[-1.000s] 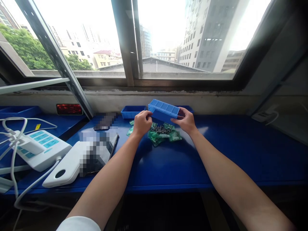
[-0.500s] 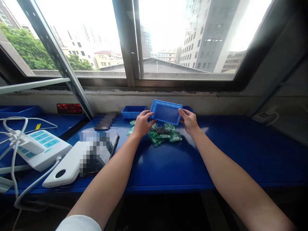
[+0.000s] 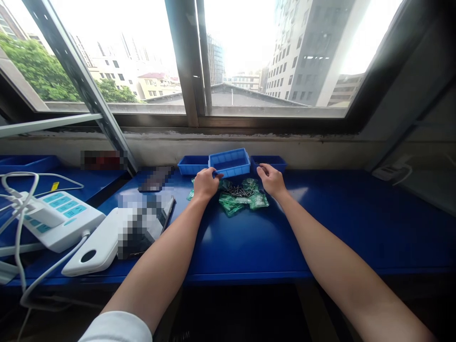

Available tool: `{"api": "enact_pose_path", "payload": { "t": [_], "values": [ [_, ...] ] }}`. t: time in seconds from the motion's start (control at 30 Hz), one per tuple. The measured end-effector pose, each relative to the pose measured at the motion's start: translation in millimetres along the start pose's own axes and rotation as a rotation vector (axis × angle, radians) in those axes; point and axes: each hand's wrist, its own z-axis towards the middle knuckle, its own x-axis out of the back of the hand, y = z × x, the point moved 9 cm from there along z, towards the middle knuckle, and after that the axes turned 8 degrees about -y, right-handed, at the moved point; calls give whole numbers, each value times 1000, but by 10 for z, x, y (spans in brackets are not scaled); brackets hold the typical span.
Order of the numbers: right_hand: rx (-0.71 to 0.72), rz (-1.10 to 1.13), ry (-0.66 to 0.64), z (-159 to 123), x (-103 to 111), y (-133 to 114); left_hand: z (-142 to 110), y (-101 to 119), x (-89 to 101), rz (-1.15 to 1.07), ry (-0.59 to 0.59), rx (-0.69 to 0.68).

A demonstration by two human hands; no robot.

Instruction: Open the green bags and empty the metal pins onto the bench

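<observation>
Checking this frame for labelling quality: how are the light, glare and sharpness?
Head view: the window is blown out white, backlighting the bench; glare patch on the blue tabletop beside the right hand; wide-angle bending at the edges; pixelated blocks left of the left hand; blue tray sharp.

Both your bare arms reach forward, stretched nearly straight and coming closer together toward the hands. Your left hand point(image 3: 205, 183) is curled, knuckles up, with the fingers closed in a pinch. Your right hand point(image 3: 271, 180) is palm down, fingers bent loosely and holding nothing.
</observation>
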Motion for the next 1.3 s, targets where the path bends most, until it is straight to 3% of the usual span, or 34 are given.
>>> {"api": "enact_pose_path", "payload": {
  "t": [0.1, 0.3, 0.53, 0.83, 0.9, 1.07, 1.3],
  "values": [
    [-19, -121, -22, -5, 5, 76, 49, 51, -3, 30, -21, -8],
    [-105, -146, -20, 24, 42, 290, 278, 50, -98, 130, -128, 22],
    [-112, -115, -24, 32, 24, 294, 503, 33, -222, 186, -182, -12],
    [-107, -105, -12, 72, 1, 383, 571, 78, -233, 358, -40, -28],
    [-113, -117, -18, 83, -13, 407, 644, 22, -278, 375, -85, 9],
    [-110, -186, -28, 88, -47, 408, 829, -96, -556, 320, -361, 56],
    [-103, -353, -73, 96, -94, 447, 857, 25, -653, 268, -359, -1]
  ]
}}
